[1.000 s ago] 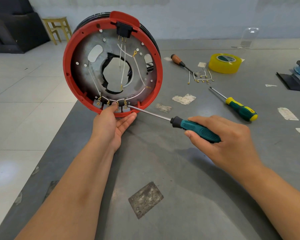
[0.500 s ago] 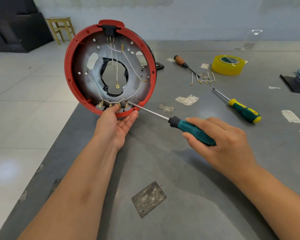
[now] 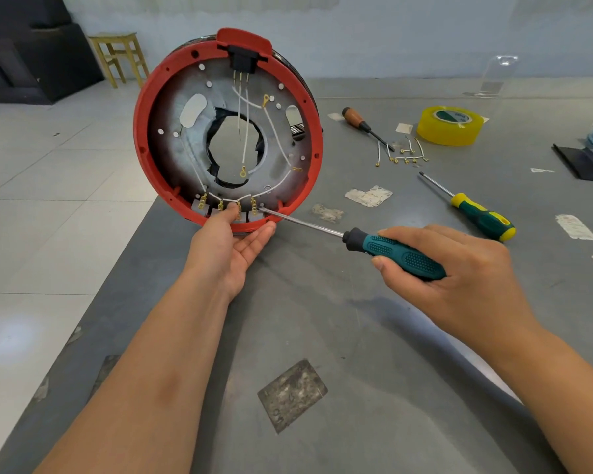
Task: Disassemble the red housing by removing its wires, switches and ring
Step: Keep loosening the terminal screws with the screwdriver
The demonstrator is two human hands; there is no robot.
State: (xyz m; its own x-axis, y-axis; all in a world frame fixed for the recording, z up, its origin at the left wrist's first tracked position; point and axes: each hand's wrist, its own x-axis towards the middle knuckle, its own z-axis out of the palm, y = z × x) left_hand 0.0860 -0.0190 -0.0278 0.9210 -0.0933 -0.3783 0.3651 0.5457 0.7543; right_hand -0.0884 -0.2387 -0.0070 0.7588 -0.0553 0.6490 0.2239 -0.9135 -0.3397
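Note:
The round red housing (image 3: pixel 141 131) stands on edge at the table's left side, its open face toward me. Inside are a grey metal plate, white wires (image 3: pixel 278 135) with gold terminals, a black connector (image 3: pixel 243 65) at the top and grey switches (image 3: pixel 201 208) along the bottom. My left hand (image 3: pixel 231 248) grips the housing's lower rim, thumb inside among the terminals. My right hand (image 3: pixel 456 271) holds a teal-handled screwdriver (image 3: pixel 396 253); its tip touches the rightmost bottom terminal (image 3: pixel 254 205).
On the grey table (image 3: pixel 322 319) to the right lie a brown-handled screwdriver (image 3: pixel 360 123), loose removed wires (image 3: pixel 404 155), a yellow tape roll (image 3: pixel 451 126), a yellow-green screwdriver (image 3: pixel 480 217) and black parts (image 3: pixel 582 162). The table's left edge runs beside the housing, above a tiled floor.
The housing has tipped and turned slightly in my left hand, its face shifting toward me. The screwdriver tip has stayed at the bottom right terminal.

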